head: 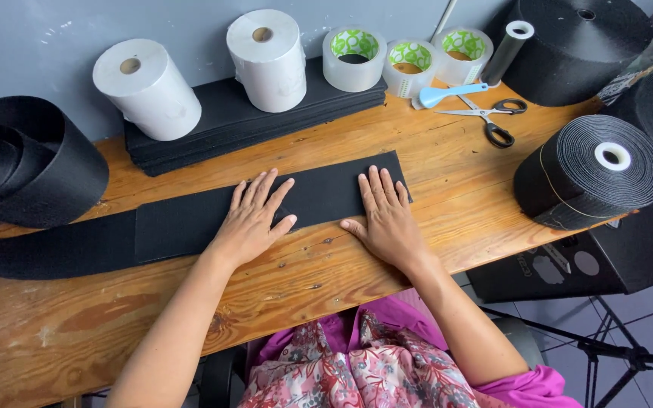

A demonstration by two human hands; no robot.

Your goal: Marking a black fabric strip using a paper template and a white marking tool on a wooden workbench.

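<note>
- On the wooden table (417, 219), a flat black strip of fabric (319, 193) lies lengthwise in front of the person; both hands rest on it, palms down.
- Left hand (253, 219): open and flat, fingers spread, pressing on the middle of the strip; it grips nothing; its thumb lies at the strip's near edge.
- Right hand (385, 215): open and flat as well, fingers together and pointing away from the person, lying on the strip's right end; the thumb and heel of the hand sit on bare wood just below the strip's edge.
- Strip's left end: it overlaps a longer black band (47, 249) that runs off the left edge of the table towards a large loose black coil (24, 162).
- Behind the strip, against the grey wall: a stack of flat black pieces (221, 121) bearing two white rolls, one to the left (145, 87) and one to the right (268, 57).
- Further right along the wall: three rolls of clear tape (410, 64) side by side; just beside them a light blue handle (447, 94) and a pair of black-handled scissors (485, 117), lying open on the wood.
- At the right end of the table: a thick black roll with a white core (591, 174), and a larger black roll (576, 45) behind it.
- Near edge: the person's patterned pink clothing (364, 370) shows below the table.
</note>
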